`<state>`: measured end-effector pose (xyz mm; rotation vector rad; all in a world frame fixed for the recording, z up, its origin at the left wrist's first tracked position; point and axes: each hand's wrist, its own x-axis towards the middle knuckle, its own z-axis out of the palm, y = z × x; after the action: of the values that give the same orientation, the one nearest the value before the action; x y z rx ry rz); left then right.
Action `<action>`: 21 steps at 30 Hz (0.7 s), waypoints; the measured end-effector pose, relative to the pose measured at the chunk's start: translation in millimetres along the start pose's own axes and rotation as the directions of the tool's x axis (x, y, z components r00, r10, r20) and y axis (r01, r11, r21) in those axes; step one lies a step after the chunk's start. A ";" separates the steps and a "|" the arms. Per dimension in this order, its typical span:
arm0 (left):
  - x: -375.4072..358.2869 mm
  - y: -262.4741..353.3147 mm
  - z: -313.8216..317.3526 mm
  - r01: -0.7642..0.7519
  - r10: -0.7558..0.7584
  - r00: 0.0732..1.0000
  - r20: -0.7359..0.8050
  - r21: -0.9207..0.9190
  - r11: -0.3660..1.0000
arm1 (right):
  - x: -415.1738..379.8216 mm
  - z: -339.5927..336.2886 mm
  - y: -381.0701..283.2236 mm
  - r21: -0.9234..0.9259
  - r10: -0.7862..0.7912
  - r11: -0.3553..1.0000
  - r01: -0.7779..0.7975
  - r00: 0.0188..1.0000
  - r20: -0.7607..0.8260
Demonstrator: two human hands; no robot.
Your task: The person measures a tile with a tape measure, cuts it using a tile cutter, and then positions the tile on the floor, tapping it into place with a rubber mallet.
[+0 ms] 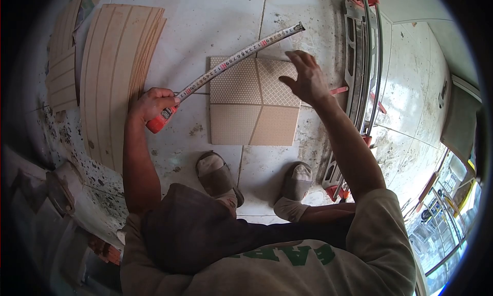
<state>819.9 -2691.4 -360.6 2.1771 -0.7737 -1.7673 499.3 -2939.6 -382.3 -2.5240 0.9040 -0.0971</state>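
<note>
My left hand (153, 104) grips a red tape measure (160, 120). Its white blade (241, 54) runs out to the upper right, bowed above the top edge of a beige patterned tile (246, 119) lying flat on the floor. My right hand (306, 79) hovers over the tile's upper right corner with fingers spread, holding nothing, just below the far part of the blade. My two sandalled feet (218, 175) stand just below the tile.
A stack of long beige ribbed tiles (115, 70) lies at the left, with more pieces (61, 70) beyond it. A manual tile cutter (362, 75) with red ends lies at the right. The white floor tiles (205, 18) are stained with mortar.
</note>
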 end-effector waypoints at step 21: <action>-5.2 -0.3 6.4 0.009 -0.010 1.000 -0.010 -0.086 0.996 | 10.7 12.3 -40.6 -0.205 0.020 0.978 0.039 0.961 0.277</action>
<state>813.2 -2687.4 -357.9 2.1364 -0.6730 -1.7585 534.1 -2913.7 -376.3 -2.6441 0.8234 0.3609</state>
